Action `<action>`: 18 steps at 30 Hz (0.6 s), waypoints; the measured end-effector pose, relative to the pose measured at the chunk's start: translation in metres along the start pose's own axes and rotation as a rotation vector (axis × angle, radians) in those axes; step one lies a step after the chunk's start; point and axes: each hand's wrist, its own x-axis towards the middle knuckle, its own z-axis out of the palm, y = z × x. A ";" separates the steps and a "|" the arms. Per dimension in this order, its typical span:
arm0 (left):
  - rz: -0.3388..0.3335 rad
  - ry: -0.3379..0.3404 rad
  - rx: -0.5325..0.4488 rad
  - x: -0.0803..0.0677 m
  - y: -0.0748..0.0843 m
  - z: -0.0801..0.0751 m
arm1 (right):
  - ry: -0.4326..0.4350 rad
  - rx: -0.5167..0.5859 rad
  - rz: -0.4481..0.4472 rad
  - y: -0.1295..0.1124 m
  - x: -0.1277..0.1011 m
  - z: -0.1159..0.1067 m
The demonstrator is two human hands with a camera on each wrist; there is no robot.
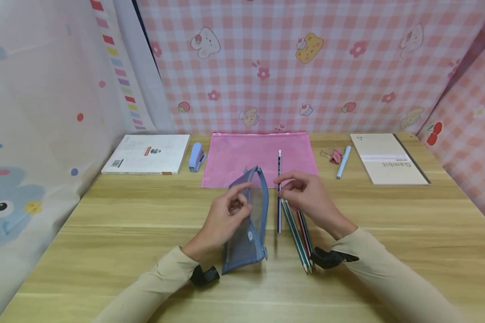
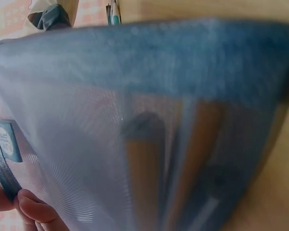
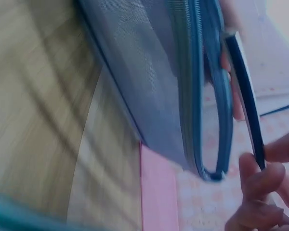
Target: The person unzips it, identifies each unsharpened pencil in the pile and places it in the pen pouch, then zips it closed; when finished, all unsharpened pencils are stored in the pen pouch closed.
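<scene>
Pink gingham backdrop [image 1: 331, 74], wood-look table [image 1: 145, 242]. Upper left: white book [image 1: 133, 154], lettering too tiny. Centre: left hand [image 1: 226, 213] pinches mesh case [image 1: 237, 246] by zipped rim, tag [image 1: 250, 236] unreadable. Just right of case's gaping mouth: dark pencil [image 1: 279, 215], long axis roughly alongside opening, pinched by right hand [image 1: 309, 195]. Upper right: notebook [image 1: 381, 150] says "Gambit", upside down lol.

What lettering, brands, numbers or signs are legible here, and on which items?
"Gambit": upside down, on the cream notebook.
"te": tilted, on the checked cloth.
Too small or blurred: notebook's smaller print, white book's red label and barcode, blue pouch's label.
</scene>
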 end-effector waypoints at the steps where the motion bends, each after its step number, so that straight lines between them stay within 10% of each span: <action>1: 0.000 0.002 0.000 0.000 0.000 0.000 | 0.017 0.016 -0.018 -0.001 0.002 0.005; 18: 0.001 0.080 -0.001 0.002 0.003 0.003 | -0.056 -0.268 -0.104 -0.010 -0.004 0.052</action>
